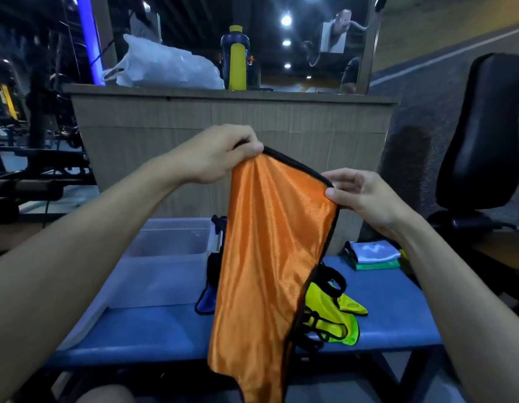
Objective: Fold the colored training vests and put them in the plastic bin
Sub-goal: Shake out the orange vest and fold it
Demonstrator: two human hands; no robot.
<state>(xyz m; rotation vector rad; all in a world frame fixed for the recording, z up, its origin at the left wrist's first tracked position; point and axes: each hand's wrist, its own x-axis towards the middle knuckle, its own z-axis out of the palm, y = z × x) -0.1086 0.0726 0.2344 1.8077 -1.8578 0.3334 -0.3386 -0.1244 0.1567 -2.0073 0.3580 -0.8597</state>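
An orange vest [270, 257] with black trim hangs in the air above the blue bench [153, 333]. My left hand [220, 154] pinches its upper left corner. My right hand [360, 196] pinches the upper right edge, lower than the left. A yellow vest [334, 318] lies crumpled on the bench at the right, partly behind the orange one. A blue vest [207, 301] peeks out at the left of the orange cloth. The clear plastic bin [165, 269] stands on the bench's left side, and its inside looks bare.
Folded white and green cloths [374, 255] lie at the bench's far right. A wooden counter [223, 112] behind holds a white plastic bag [165, 65] and a yellow-and-blue bottle [236, 59]. A black padded seat [485, 135] stands at the right; gym machines are at the left.
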